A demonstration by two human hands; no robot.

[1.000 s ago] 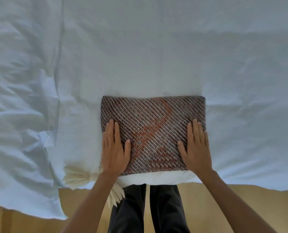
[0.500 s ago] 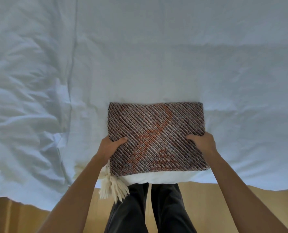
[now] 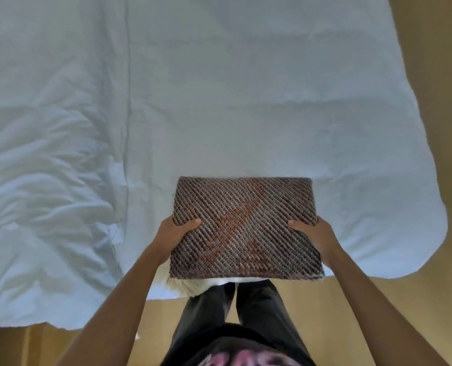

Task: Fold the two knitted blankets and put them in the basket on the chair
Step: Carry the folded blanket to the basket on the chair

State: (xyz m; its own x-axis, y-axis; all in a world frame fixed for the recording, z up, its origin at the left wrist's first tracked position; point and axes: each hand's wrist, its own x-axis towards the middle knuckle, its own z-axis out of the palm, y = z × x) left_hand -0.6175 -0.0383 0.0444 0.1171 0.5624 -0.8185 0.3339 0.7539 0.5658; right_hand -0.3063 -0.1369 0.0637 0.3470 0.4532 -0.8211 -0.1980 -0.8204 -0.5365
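While the left hand (image 3: 176,235) and right hand (image 3: 316,235) clamp the folded knitted blanket (image 3: 246,228) by its side edges at lower centre, it looks soft, light, likely to sag unless supported underneath.

Folded brown knitted blanket (image 3: 246,228) with orange pattern, flat rectangle, cream fringe beneath

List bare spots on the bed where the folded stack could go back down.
Free: the smooth sheet beyond the blanket, out to the bed's right edge. Left of the seam the sheet is rumpled. Crowded: the near edge, with both hands on the stack.
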